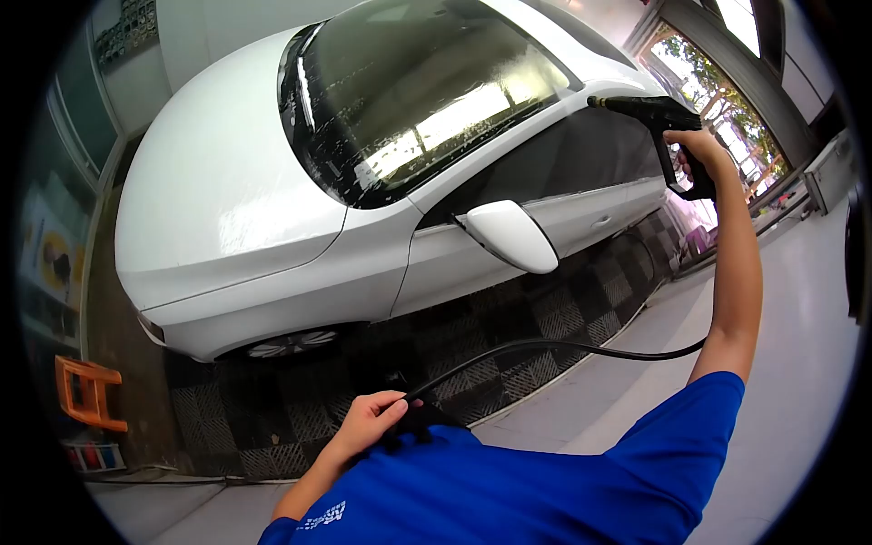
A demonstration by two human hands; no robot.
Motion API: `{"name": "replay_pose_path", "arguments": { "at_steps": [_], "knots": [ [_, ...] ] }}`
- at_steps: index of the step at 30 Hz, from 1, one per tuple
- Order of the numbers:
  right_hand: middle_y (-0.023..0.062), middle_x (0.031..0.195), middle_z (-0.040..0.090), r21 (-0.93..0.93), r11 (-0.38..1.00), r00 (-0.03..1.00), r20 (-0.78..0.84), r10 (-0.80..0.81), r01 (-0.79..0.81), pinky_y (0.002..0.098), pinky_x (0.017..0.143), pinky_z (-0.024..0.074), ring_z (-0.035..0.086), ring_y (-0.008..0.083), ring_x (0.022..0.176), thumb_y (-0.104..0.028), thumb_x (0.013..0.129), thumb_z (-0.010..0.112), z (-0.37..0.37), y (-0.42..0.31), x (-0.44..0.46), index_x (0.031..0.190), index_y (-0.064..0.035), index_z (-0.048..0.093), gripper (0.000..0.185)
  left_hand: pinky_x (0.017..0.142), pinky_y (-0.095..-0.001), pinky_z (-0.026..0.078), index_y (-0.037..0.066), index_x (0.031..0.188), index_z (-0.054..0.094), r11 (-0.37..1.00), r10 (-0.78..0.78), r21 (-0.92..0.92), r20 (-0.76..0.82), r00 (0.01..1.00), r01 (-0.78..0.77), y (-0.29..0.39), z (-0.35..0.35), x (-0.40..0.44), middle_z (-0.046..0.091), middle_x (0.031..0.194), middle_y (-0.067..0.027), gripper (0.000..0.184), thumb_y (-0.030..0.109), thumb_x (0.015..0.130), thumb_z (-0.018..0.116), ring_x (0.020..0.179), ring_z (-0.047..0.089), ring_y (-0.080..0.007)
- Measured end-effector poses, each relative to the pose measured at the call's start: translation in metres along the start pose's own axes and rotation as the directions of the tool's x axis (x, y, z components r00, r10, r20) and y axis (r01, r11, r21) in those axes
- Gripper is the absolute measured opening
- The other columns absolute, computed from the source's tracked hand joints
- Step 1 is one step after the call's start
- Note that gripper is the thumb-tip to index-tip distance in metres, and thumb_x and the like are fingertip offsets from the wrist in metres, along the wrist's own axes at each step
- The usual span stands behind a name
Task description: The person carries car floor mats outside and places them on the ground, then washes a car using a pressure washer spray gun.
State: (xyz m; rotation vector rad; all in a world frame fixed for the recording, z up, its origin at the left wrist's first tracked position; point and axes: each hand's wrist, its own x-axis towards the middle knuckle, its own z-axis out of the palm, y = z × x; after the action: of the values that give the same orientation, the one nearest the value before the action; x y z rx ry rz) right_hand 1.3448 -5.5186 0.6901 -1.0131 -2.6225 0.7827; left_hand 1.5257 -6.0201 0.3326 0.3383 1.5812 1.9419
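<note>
My right hand (698, 153) is raised at the upper right, its fingers wrapped round the handle of a black pressure washer gun (649, 111). The gun's nozzle points left, in front of the side windows and roof edge of a white car (227, 182). Low in front of my body, my left hand (374, 418) is closed round a black hose (509, 345). This hose runs right and passes behind my right forearm. Water drops and streaks cover the windshield (409, 100). No spray can be made out at the nozzle.
Black and grey floor tiles (490, 386) lie beside the car. An orange stool (89, 391) stands at the left, above a rack of bottles (94, 456). The wing mirror (510, 236) juts out towards me. Glass panels line the left wall, and a doorway (718, 100) opens at the upper right.
</note>
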Motion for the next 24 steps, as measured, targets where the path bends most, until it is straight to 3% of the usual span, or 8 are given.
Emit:
{"name": "replay_pose_path", "arguments": {
  "at_steps": [1,4,8,12,15,17,24],
  "knots": [
    [-0.0007,0.055,0.046,-0.027,1.000,0.999,0.040,-0.005,0.006,0.0291,0.038,0.0384,0.045,0.0110,0.041,-0.032,0.076,0.072,0.002,0.001,-0.006,0.079,-0.0092,0.059,0.026,0.064,-0.0201,0.040,0.001,0.107,0.068,0.996,-0.093,-0.014,0.025,0.995,0.093,-0.001,-0.006,-0.007,0.063,0.080,0.0016,0.027,0.022,0.094,0.057,0.071,0.051,-0.0045],
    [-0.0017,0.055,0.047,-0.046,0.999,0.995,0.096,0.001,0.004,0.0288,0.038,0.0382,0.046,0.0110,0.041,-0.034,0.077,0.071,0.013,0.000,-0.027,0.083,-0.0113,0.061,0.025,0.068,-0.0209,0.042,0.000,0.106,0.068,0.999,-0.052,-0.015,-0.024,0.998,0.052,-0.010,-0.008,-0.022,0.065,0.085,0.0002,0.027,0.022,0.093,0.058,0.076,0.053,-0.0060],
    [-0.0021,0.053,0.045,-0.013,1.000,0.973,0.230,0.015,-0.013,0.0286,0.038,0.0376,0.045,0.0108,0.041,-0.034,0.079,0.070,0.029,-0.001,-0.047,0.088,-0.0110,0.061,0.026,0.068,-0.0209,0.042,0.000,0.103,0.069,1.000,0.001,-0.023,-0.086,0.996,-0.003,-0.016,-0.005,-0.036,0.065,0.082,-0.0004,0.025,0.020,0.092,0.060,0.074,0.053,-0.0065],
    [-0.0024,0.052,0.044,-0.001,0.998,0.948,0.312,0.055,-0.058,0.0288,0.039,0.0361,0.043,0.0108,0.040,-0.033,0.080,0.069,0.048,-0.001,-0.066,0.089,-0.0111,0.060,0.025,0.069,-0.0212,0.044,0.000,0.102,0.069,0.999,-0.052,-0.019,-0.082,0.995,0.050,-0.028,-0.008,-0.038,0.067,0.083,-0.0015,0.025,0.020,0.091,0.061,0.076,0.056,-0.0065],
    [-0.0017,0.052,0.044,-0.007,1.000,0.923,0.385,0.023,-0.022,0.0286,0.038,0.0361,0.043,0.0107,0.039,-0.031,0.081,0.069,0.058,-0.002,-0.070,0.087,-0.0108,0.059,0.023,0.070,-0.0225,0.046,-0.001,0.102,0.069,0.998,-0.045,0.035,-0.082,0.996,0.048,-0.037,-0.003,-0.033,0.068,0.085,-0.0022,0.025,0.020,0.091,0.062,0.079,0.058,-0.0070],
    [-0.0009,0.051,0.045,0.002,1.000,0.901,0.434,-0.001,0.000,0.0278,0.038,0.0364,0.044,0.0108,0.039,-0.029,0.081,0.069,0.067,0.001,-0.078,0.088,-0.0099,0.058,0.023,0.069,-0.0236,0.048,0.000,0.101,0.069,0.998,0.044,0.056,-0.121,0.992,-0.038,-0.037,0.004,-0.026,0.069,0.083,-0.0029,0.025,0.022,0.089,0.063,0.077,0.061,-0.0080],
    [0.0026,0.050,0.046,0.078,0.995,0.803,0.588,-0.099,0.066,0.0285,0.035,0.0369,0.045,0.0113,0.040,-0.022,0.079,0.073,0.087,0.005,-0.109,0.088,-0.0061,0.055,0.025,0.067,-0.0245,0.049,0.005,0.098,0.071,0.965,0.017,0.263,-0.109,0.994,0.012,-0.032,0.004,-0.003,0.070,0.079,-0.0066,0.025,0.026,0.084,0.067,0.070,0.065,-0.0122]
  ]
}}
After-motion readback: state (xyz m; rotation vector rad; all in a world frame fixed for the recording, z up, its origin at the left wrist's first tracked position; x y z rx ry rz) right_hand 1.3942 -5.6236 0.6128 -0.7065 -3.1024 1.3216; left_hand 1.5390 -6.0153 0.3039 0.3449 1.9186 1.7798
